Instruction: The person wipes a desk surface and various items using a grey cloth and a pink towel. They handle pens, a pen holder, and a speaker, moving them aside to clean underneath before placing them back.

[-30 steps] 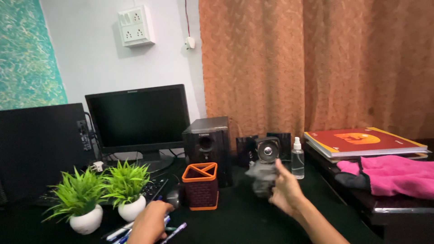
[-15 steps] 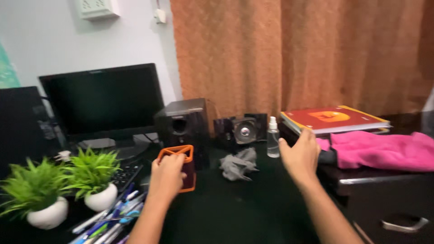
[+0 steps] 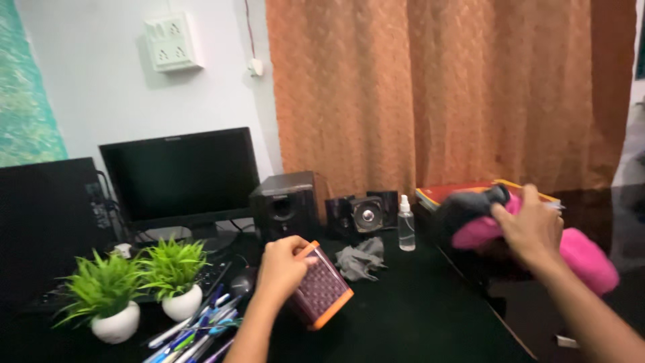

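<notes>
Two hands are busy: the left hand (image 3: 282, 265) grips a tilted orange pen holder (image 3: 321, 290), lower centre. The right hand (image 3: 531, 228) clutches a pink cloth (image 3: 584, 255), which is best kept bunched.

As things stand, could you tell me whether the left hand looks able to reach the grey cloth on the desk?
Probably not freely: the left hand is gripping the tilted orange pen holder. The grey cloth lies just beyond it on the desk, with nothing between.

Left hand (image 3: 282, 267) curled shut (gripping), right hand (image 3: 531, 227) clenched, forearms outstretched.
</notes>
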